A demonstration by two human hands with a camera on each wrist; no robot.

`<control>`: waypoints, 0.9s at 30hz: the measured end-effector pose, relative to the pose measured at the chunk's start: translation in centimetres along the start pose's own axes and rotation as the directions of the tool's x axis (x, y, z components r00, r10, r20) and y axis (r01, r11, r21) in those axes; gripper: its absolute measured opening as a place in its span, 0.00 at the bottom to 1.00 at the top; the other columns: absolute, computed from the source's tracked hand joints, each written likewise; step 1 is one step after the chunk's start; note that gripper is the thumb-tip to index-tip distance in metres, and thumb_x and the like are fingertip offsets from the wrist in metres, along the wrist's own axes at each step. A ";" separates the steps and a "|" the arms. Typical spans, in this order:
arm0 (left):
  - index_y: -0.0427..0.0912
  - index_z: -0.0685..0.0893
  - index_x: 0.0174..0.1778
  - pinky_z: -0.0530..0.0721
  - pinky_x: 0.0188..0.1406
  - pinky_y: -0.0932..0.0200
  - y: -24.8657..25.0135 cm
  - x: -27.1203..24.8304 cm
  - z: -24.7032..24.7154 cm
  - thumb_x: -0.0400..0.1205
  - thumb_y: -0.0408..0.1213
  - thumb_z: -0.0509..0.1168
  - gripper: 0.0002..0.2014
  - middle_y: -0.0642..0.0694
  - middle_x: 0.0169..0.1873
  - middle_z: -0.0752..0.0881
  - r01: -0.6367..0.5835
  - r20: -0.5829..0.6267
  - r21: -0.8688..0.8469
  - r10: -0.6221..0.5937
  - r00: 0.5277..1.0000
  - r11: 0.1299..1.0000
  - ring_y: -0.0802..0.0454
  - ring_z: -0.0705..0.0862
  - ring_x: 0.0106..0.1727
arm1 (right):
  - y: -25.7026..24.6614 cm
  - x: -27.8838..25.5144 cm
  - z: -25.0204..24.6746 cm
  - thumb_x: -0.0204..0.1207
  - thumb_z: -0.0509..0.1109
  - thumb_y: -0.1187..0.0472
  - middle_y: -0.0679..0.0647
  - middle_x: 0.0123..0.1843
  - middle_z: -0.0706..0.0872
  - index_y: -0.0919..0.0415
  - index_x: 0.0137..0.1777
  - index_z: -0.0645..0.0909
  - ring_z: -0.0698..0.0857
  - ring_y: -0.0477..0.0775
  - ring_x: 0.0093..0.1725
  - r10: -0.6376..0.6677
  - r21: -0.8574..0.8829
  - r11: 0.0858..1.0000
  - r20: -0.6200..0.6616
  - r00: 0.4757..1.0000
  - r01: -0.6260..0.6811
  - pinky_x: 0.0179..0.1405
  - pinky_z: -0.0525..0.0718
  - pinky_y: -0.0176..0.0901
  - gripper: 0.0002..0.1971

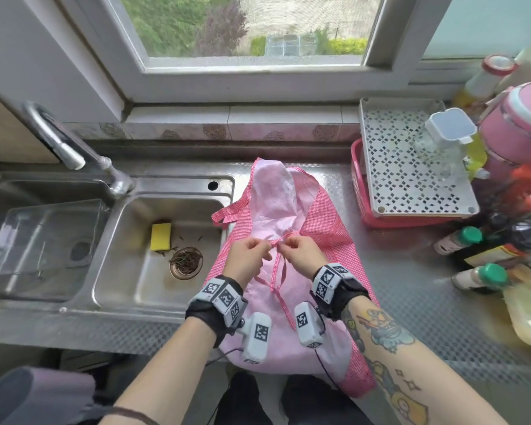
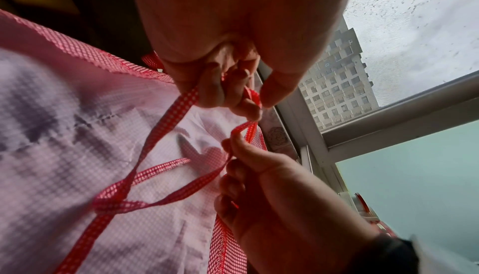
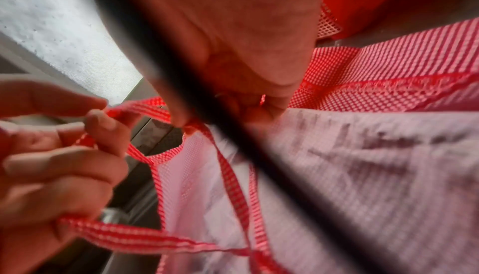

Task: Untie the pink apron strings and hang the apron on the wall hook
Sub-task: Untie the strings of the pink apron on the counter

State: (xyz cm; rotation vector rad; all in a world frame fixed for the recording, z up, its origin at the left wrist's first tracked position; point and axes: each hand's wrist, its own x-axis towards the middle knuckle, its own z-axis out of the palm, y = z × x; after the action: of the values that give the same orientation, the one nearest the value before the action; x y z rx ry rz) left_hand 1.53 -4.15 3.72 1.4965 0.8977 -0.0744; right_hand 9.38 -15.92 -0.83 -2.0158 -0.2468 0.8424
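A pink gingham-edged apron (image 1: 281,348) lies flat on the steel counter, its lower end hanging over the front edge. Its checked pink strings (image 1: 277,265) cross over the fabric and meet in a knot (image 1: 275,288) just below my hands. My left hand (image 1: 265,245) pinches one strand (image 2: 249,94) between thumb and fingertips. My right hand (image 1: 285,243) pinches a loop of the strand (image 2: 246,126) beside it. The knot (image 2: 108,202) still looks tied in the left wrist view. In the right wrist view a dark blurred cable crosses the right hand (image 3: 197,124). No wall hook is in view.
A double steel sink (image 1: 166,302) with a faucet (image 1: 71,148) and a yellow sponge (image 1: 160,236) lies left of the apron. A pink basket under a white perforated tray (image 1: 408,167), a pink pot (image 1: 521,130) and several bottles (image 1: 478,277) crowd the right. A window (image 1: 249,26) is behind.
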 end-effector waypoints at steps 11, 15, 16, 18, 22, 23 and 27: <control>0.43 0.90 0.40 0.83 0.47 0.54 -1.6 1.0 -0.1 0.75 0.40 0.72 0.05 0.47 0.36 0.91 -0.048 0.003 0.303 0.049 0.999 0.952 0.50 0.87 0.41 | -2.9 -0.7 -0.3 0.73 0.70 0.77 0.60 0.42 0.84 0.68 0.57 0.77 0.84 0.54 0.39 0.153 0.833 0.498 0.187 0.970 -0.239 0.44 0.82 0.42 0.14; 0.43 0.90 0.44 0.84 0.51 0.53 -1.1 1.2 0.3 0.75 0.36 0.72 0.05 0.46 0.40 0.91 -0.045 0.003 0.319 0.047 0.999 0.947 0.49 0.87 0.45 | -2.6 -0.6 -0.6 0.72 0.71 0.78 0.63 0.45 0.87 0.70 0.51 0.81 0.87 0.57 0.42 0.179 0.721 0.656 0.139 0.974 -0.223 0.50 0.86 0.45 0.10; 0.42 0.90 0.44 0.85 0.50 0.52 -1.1 1.2 0.3 0.75 0.36 0.72 0.05 0.46 0.40 0.91 -0.046 -0.003 0.319 0.050 0.999 0.947 0.49 0.87 0.44 | -2.5 -0.6 -0.7 0.71 0.72 0.78 0.65 0.47 0.88 0.70 0.49 0.82 0.88 0.58 0.44 0.188 0.674 0.706 0.121 0.975 -0.219 0.53 0.86 0.48 0.09; 0.44 0.90 0.42 0.86 0.48 0.52 -1.0 1.3 0.6 0.74 0.36 0.72 0.03 0.46 0.39 0.90 -0.051 -0.010 0.321 0.057 0.998 0.946 0.48 0.88 0.43 | -2.0 -0.4 -0.9 0.71 0.72 0.78 0.67 0.50 0.90 0.71 0.52 0.83 0.89 0.57 0.44 0.217 0.572 0.794 0.050 0.975 -0.206 0.48 0.89 0.46 0.11; 0.48 0.88 0.38 0.87 0.49 0.49 -1.2 1.2 1.2 0.74 0.35 0.73 0.03 0.48 0.37 0.90 -0.076 0.004 0.353 0.080 0.997 0.932 0.48 0.88 0.43 | -1.5 -0.4 -0.8 0.70 0.70 0.79 0.58 0.49 0.90 0.68 0.62 0.74 0.90 0.50 0.45 0.265 0.420 0.885 -0.098 0.959 -0.201 0.36 0.85 0.37 0.20; 0.48 0.89 0.38 0.87 0.49 0.49 -1.3 1.2 1.5 0.74 0.35 0.73 0.02 0.49 0.37 0.90 -0.083 0.015 0.369 0.084 0.996 0.926 0.49 0.88 0.42 | -1.4 -0.5 -0.8 0.71 0.70 0.77 0.57 0.49 0.88 0.64 0.61 0.69 0.90 0.50 0.46 0.266 0.365 0.911 -0.165 0.950 -0.191 0.39 0.86 0.39 0.21; 0.48 0.90 0.41 0.88 0.46 0.48 -1.9 1.0 2.1 0.74 0.39 0.72 0.02 0.50 0.37 0.90 -0.086 0.036 0.445 0.078 0.996 0.891 0.50 0.88 0.40 | -1.0 -1.3 -0.7 0.75 0.70 0.70 0.57 0.46 0.86 0.56 0.59 0.64 0.87 0.56 0.43 0.097 0.013 0.995 -0.337 0.936 -0.099 0.32 0.80 0.36 0.20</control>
State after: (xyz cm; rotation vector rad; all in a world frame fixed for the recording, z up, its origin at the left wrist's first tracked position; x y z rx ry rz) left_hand 2.08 -5.78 1.25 1.9582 0.8351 -0.2456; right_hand 9.01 -16.39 0.83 -2.1513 0.0478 0.5417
